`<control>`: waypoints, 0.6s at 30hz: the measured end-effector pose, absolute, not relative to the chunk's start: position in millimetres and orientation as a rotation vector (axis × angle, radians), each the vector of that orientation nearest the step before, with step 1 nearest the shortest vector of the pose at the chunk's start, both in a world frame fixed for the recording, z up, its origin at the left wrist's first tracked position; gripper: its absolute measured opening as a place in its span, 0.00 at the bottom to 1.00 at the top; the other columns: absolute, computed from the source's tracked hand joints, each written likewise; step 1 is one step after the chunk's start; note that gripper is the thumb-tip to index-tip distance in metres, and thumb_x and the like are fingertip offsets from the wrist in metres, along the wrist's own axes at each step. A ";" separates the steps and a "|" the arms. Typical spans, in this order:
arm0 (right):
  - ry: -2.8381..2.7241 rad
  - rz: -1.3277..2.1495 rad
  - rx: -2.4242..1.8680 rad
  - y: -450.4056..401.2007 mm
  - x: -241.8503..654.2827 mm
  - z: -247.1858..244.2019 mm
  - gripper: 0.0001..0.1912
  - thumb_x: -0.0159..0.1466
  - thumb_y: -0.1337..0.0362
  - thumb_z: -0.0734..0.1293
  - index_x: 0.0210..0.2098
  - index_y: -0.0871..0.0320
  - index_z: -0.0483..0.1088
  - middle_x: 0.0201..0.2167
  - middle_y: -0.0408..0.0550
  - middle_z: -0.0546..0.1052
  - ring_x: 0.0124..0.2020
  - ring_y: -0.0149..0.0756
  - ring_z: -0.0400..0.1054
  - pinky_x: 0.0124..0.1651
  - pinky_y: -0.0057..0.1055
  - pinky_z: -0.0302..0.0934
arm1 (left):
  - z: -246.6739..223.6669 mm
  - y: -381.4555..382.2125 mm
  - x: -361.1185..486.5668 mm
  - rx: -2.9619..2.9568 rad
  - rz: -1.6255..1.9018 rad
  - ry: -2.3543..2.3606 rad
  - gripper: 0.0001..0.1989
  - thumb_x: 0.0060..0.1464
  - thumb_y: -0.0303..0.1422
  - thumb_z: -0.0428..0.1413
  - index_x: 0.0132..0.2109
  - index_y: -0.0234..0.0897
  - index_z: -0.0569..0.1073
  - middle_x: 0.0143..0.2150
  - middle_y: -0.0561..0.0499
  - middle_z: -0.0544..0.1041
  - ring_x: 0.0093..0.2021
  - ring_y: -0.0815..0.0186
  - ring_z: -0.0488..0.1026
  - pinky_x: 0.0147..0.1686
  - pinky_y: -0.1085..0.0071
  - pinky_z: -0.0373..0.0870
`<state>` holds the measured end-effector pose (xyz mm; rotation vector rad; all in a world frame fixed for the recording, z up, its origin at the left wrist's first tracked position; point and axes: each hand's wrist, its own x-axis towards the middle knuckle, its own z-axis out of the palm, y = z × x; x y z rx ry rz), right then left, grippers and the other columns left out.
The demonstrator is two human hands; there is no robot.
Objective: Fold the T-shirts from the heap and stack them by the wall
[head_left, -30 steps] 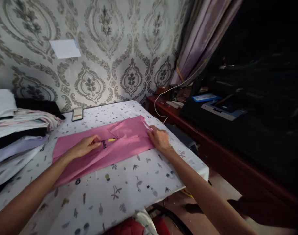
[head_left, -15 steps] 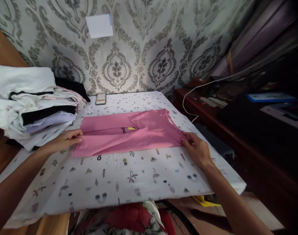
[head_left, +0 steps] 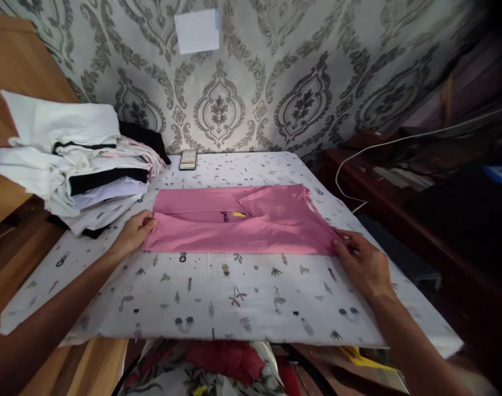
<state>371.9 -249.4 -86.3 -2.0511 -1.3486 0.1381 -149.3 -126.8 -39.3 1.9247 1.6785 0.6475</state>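
Left hand [head_left: 135, 231], and right hand [head_left: 364, 261] near the tabletop's [head_left: 251, 319] right edge, pinch the shirt [head_left: 218, 234], apparently straightening it; smoothing seems needed next.

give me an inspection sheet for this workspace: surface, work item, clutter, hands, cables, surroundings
surface: white printed cloth, with some creases
work item: pink garment spread lengthwise, edges folded inward; dark lettering and yellow mark visible
clutter: clothes pile at the left; small card-like item near the wall
left hand: pinches the garment's left end
right hand: holds its near right corner
cables: white cable at the right, off the garment
surroundings: patterned wall bearing a white sheet; red-brown furniture at right
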 end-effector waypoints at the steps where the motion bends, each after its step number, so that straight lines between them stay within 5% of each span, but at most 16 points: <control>1: -1.345 0.145 -2.055 -249.3 371.2 -84.9 0.27 0.60 0.50 0.63 0.51 0.58 0.76 0.28 0.49 0.77 0.28 0.41 0.70 0.34 0.37 0.62 | -41.8 -129.5 -147.1 1.913 0.683 1.726 0.15 0.52 0.48 0.48 0.31 0.40 0.63 0.23 0.58 0.62 0.26 0.67 0.61 0.28 0.71 0.57; 18: -1.382 0.184 -1.951 -252.9 374.0 -83.8 0.25 0.63 0.52 0.60 0.51 0.60 0.75 0.25 0.44 0.74 0.25 0.36 0.66 0.32 0.33 0.59 | -51.4 -131.0 -149.3 2.111 0.167 1.988 0.13 0.63 0.43 0.38 0.38 0.45 0.62 0.29 0.49 0.77 0.33 0.53 0.77 0.34 0.66 0.63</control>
